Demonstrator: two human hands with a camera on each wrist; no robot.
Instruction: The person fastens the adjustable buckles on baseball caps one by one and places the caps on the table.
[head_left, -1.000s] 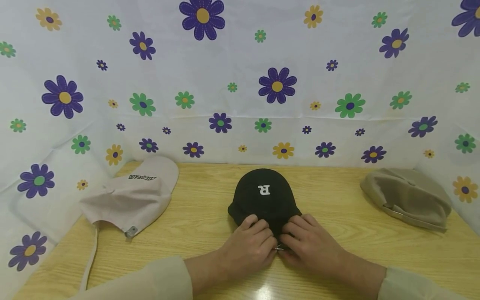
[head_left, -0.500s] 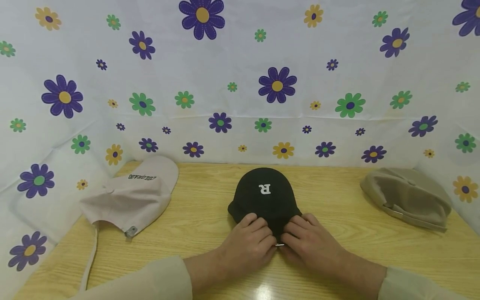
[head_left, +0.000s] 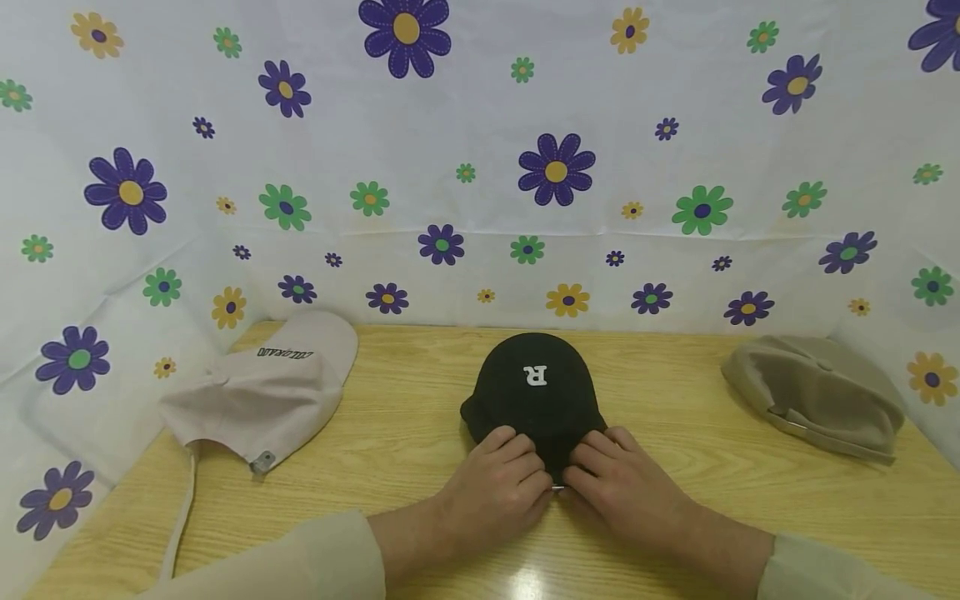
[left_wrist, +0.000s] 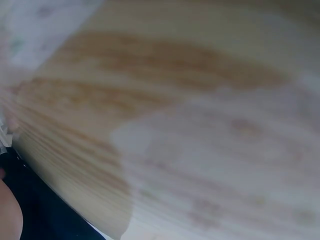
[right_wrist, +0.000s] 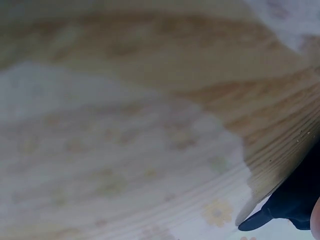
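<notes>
A black cap (head_left: 517,408) with a white letter R on it stands at the middle of the table in the head view. My left hand (head_left: 498,487) grips its near edge with curled fingers. Beside it, my right hand (head_left: 622,492) grips the same edge a little to the right. Between the fingertips of both hands a small shiny metal piece (head_left: 557,487) shows, mostly covered by fingers. Dark cap fabric (left_wrist: 45,205) fills the lower left corner of the left wrist view. In the right wrist view, the cap's dark edge (right_wrist: 295,197) appears at lower right.
To the left lies a pale pink cap (head_left: 262,400) marked COLORADO, its long strap hanging toward the front. An olive-brown cap (head_left: 817,392) sits at the right. The wooden table (head_left: 405,400) ends against a flower-print cloth (head_left: 465,125) behind and at both sides.
The black cap has shifted slightly to the right and away from me. The metal piece has turned and less of it shows. Both hands keep almost the same place and grip.
</notes>
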